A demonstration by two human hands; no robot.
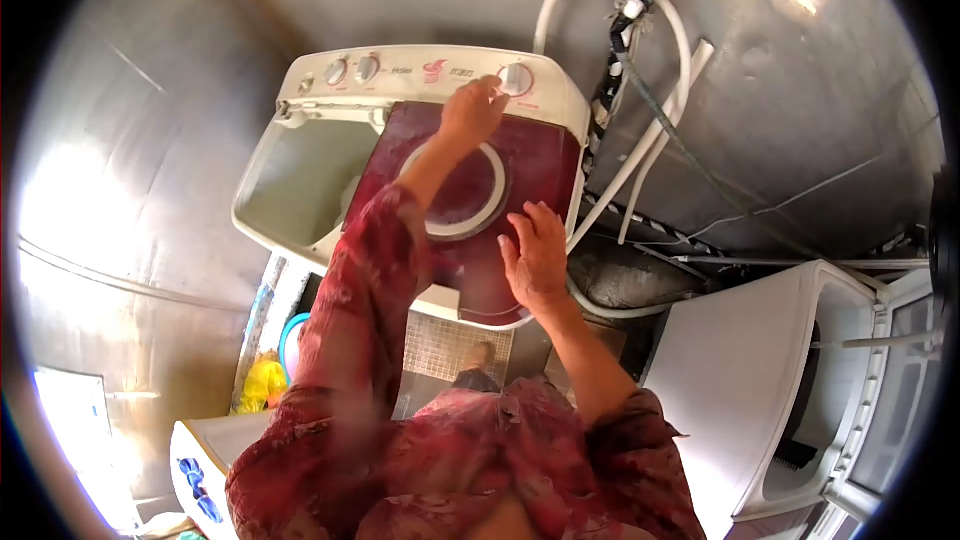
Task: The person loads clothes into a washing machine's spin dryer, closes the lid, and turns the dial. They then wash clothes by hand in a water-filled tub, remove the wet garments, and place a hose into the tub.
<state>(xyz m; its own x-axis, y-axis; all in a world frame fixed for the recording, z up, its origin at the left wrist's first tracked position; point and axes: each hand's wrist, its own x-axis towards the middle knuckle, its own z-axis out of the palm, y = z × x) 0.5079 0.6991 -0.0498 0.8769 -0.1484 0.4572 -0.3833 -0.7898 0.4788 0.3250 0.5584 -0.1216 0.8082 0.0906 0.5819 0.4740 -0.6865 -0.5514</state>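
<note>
A twin-tub washing machine stands against the metal wall, with a cream control panel along its back. My left hand reaches over the dark red lid, fingers bent and pinched at the left edge of the right-hand dial knob. Over the front right part of that lid, my right hand has its fingers spread and holds nothing. On the left, the other tub is uncovered, with something pale partly visible inside. Two more knobs sit at the panel's left end.
White hoses hang from a tap at the wall, right of the machine. A white appliance with an open door stands at the right. A yellow bag and a blue-rimmed basin are at the lower left.
</note>
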